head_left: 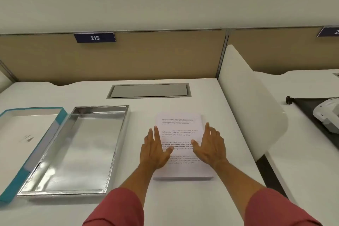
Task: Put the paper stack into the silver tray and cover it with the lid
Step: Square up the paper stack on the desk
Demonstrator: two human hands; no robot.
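A white paper stack [180, 128] with printed text lies flat on the desk, right of centre. My left hand [155, 149] is at its left edge and my right hand [210, 146] at its right edge, both with fingers spread and thumbs over the top sheet. Neither hand has lifted the stack. The empty silver tray [117, 145] rests on the desk to the left of the stack. Further left lies the lid [16, 180], teal-edged with a white inside, turned upside down and touching the tray's left wall.
A grey cable hatch [148, 91] is set into the desk behind the tray and paper. A white divider panel [253, 112] stands to the right. Beyond it, a white device [328, 115] lies on a dark mat. A beige partition closes the back.
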